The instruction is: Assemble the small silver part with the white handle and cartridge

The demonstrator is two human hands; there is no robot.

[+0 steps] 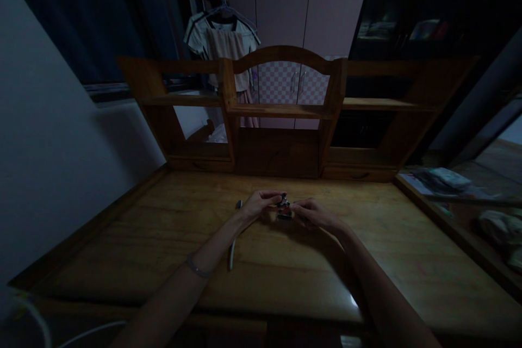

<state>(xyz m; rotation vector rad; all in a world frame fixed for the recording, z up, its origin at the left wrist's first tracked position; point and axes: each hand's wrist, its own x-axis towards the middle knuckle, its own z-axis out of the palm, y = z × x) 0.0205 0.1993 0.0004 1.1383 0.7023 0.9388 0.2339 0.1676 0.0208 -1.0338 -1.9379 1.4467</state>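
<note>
Over the middle of the desk, my left hand (259, 204) pinches the upper left side of a small black, red and pale object (284, 209). It has a dark bar at its lower end; its kind is too small and dim to make out. My right hand (310, 212) is closed, with its fingertips at the object's right side. Left of my hands lies a slim white stick-like thing (231, 256), partly hidden under my left forearm. A dark piece (239, 204) shows just beyond that forearm; I cannot tell whether the two are joined.
The wooden desk (163, 239) carries a shelf unit (281, 112) along its back edge. At the left is a pale wall (49, 136). On the right, papers and plastic (448, 178) lie beyond the raised desk edge. Clothes (226, 43) hang behind the shelves.
</note>
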